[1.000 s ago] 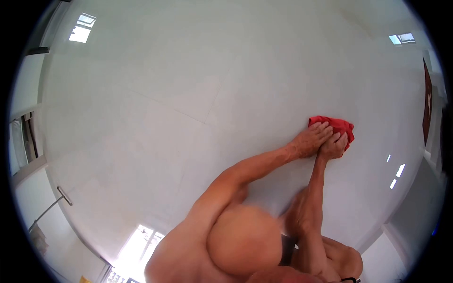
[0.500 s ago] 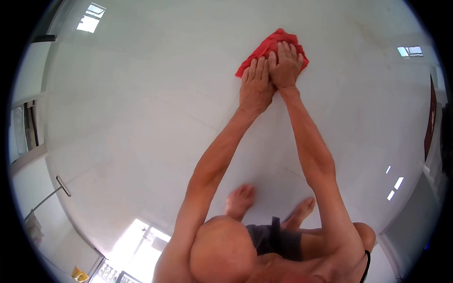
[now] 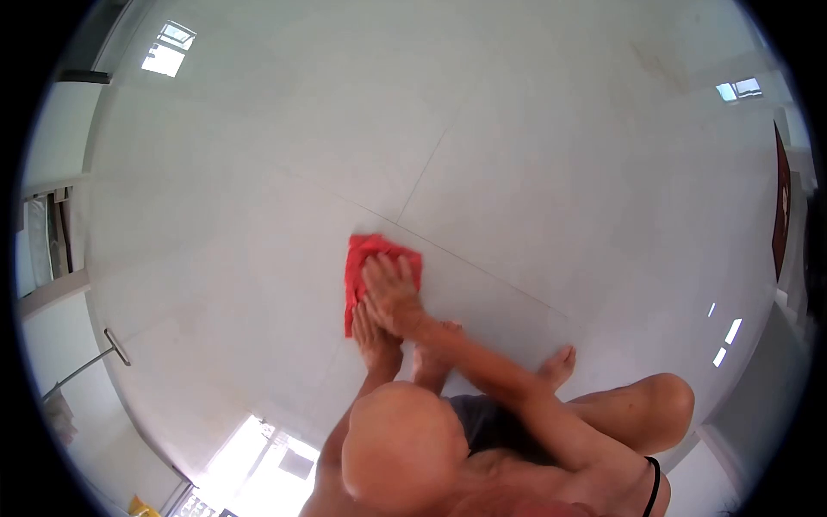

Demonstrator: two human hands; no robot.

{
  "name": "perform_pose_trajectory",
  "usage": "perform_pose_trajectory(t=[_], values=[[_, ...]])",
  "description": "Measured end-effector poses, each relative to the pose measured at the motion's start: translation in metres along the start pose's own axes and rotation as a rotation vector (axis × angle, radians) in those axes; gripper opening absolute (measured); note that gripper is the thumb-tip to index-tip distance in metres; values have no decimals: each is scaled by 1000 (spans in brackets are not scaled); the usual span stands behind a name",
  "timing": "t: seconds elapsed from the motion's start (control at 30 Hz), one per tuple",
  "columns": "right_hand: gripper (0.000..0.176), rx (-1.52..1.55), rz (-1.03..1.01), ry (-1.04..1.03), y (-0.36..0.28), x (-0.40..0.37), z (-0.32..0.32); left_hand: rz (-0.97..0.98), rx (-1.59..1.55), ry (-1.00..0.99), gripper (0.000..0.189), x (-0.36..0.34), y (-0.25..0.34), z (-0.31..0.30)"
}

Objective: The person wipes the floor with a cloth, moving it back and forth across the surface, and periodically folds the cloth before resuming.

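Observation:
A crumpled red cloth [image 3: 357, 271] is spread on the glossy pale floor [image 3: 258, 207], in front of my bare feet. Pressed flat on its upper right part is my right hand [image 3: 393, 295], fingers stretched out and a little apart. My left hand [image 3: 376, 338] lies just below, with its fingertips on the cloth's lower edge and partly covered by the right hand. Both hands are open, neither wrapped around the cloth. The left foot [image 3: 431, 366] is close beside the left hand, partly hidden by the right forearm.
Thin joint lines [image 3: 465, 258] cross the floor. A long-handled tool with a flat bar head [image 3: 117, 346] leans at the left edge. A dark red panel [image 3: 781, 202] stands at the right wall. A yellow item [image 3: 142, 507] sits at the lower left. My right foot [image 3: 560, 366] rests on the floor.
Both hands have drawn the red cloth from the far upper right back toward my body and to the left. My arms are now bent, and the right hand has moved partly over the left.

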State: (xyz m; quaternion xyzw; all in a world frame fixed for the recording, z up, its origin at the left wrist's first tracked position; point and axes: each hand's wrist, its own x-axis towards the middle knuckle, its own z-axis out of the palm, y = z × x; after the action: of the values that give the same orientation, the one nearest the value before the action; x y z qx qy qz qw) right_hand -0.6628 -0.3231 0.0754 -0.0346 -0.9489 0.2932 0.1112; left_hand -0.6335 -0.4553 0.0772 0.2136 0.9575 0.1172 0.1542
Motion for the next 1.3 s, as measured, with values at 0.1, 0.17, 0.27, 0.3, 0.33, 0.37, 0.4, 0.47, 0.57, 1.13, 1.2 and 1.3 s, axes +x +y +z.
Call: perform_pose_trajectory(t=[0.1, 0.17, 0.27, 0.3, 0.33, 0.37, 0.4, 0.47, 0.57, 1.13, 1.2, 1.3], values=[[63, -43, -104, -69, -20, -17, 7, 28, -1, 150, 88, -8, -14, 15], [64, -71, -157, -75, -10, -10, 5, 32, -7, 248, 87, -19, -17, 26], [63, -140, -139, -58, 28, 22, -7, 63, -38, 291, 88, 15, 5, 27], [63, -165, -76, -35, 46, 37, -12, 119, -39, 316, 88, 42, 20, 23], [64, -191, -16, -11, 68, 57, -20, 158, -67, 316, 84, 73, 35, 23], [64, -224, 23, 71, 91, 72, -36, 191, -95, 313, 81, 105, 52, 25], [57, -306, 49, 195, 117, 84, -42, 295, -146, 440, 71, 137, 79, 21], [30, -482, 10, 375, 175, 106, -77, 398, -609, 375, 32, 196, 139, 2], [33, -604, 225, 234, 253, 104, -134, 595, -490, 603, 52, 239, 206, 45], [57, -259, 36, 116, 48, -11, -12, 178, -137, 94, 81, 16, 16, 24], [60, -156, -85, -12, 4, -33, 12, 85, -71, 138, 83, -47, -31, 32], [64, -21, -250, -279, -69, -61, 36, -1, -85, 274, 79, -136, -85, 37]])
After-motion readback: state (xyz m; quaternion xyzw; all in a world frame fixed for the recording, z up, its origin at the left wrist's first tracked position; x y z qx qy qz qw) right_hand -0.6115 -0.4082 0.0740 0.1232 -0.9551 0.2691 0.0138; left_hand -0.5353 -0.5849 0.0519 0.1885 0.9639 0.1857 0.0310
